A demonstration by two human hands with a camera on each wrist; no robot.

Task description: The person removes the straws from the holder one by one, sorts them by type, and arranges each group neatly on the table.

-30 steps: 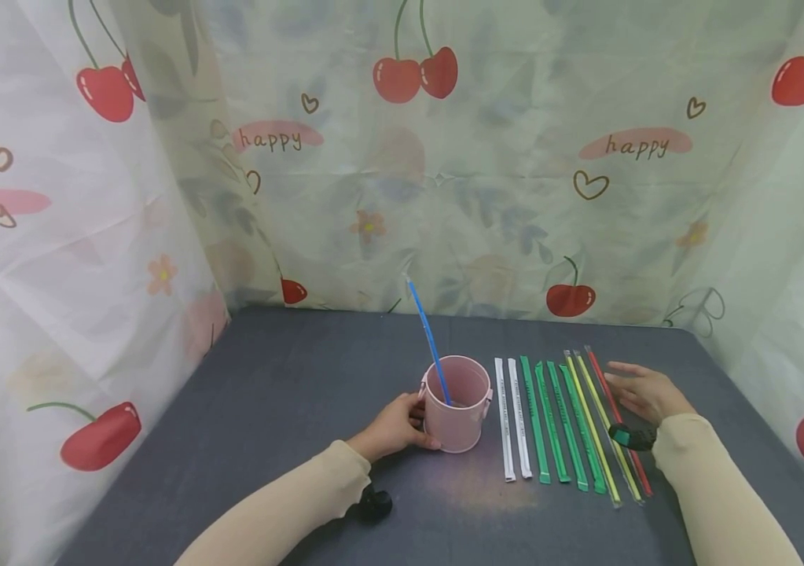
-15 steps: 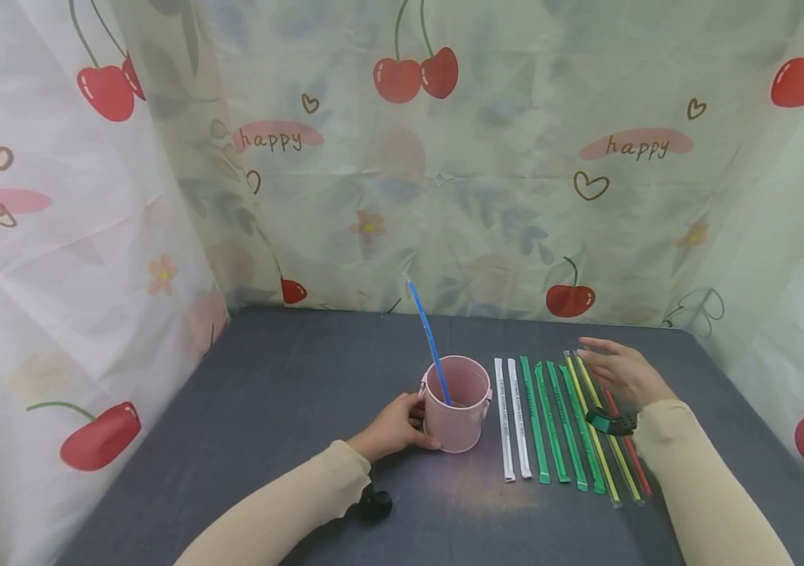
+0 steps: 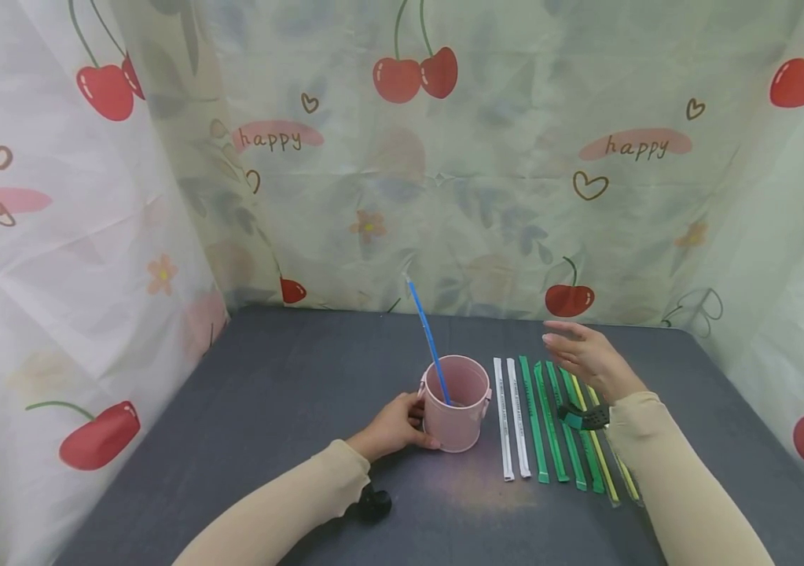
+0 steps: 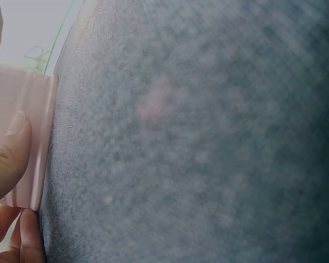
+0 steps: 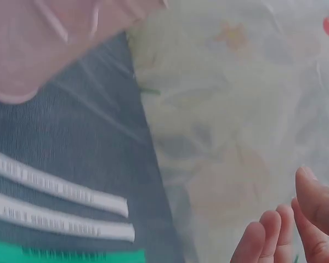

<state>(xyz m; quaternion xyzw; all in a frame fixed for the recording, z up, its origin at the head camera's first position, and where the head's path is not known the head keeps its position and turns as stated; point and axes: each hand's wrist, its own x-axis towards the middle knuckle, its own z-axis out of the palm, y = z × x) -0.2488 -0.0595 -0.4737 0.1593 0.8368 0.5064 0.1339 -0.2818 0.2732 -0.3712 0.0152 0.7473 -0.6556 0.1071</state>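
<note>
My left hand (image 3: 396, 428) grips a small pink bucket (image 3: 453, 428) from its left side. In the left wrist view, the thumb (image 4: 13, 148) lies along the bucket's wall, and the other fingers are on its far side. A blue straw (image 3: 428, 334) leans to the left out of the bucket. My right hand (image 3: 596, 362) is above the far ends of the row of wrapped straws, fingers reaching left, with nothing seen between them. The row has white straws (image 3: 518, 424), several green straws (image 3: 543, 424) and yellow straws (image 3: 603, 464). The red straw is hidden under the right arm.
The straws lie side by side on a dark grey table (image 3: 302, 369), right of the bucket. A cherry-print curtain (image 3: 486, 196) hangs behind and along both sides. A black wrist strap (image 3: 373, 503) shows below the left sleeve.
My right hand has moved left and away from me, from beside the red straw to over the green straws' far ends. The left hand and bucket have stayed in place.
</note>
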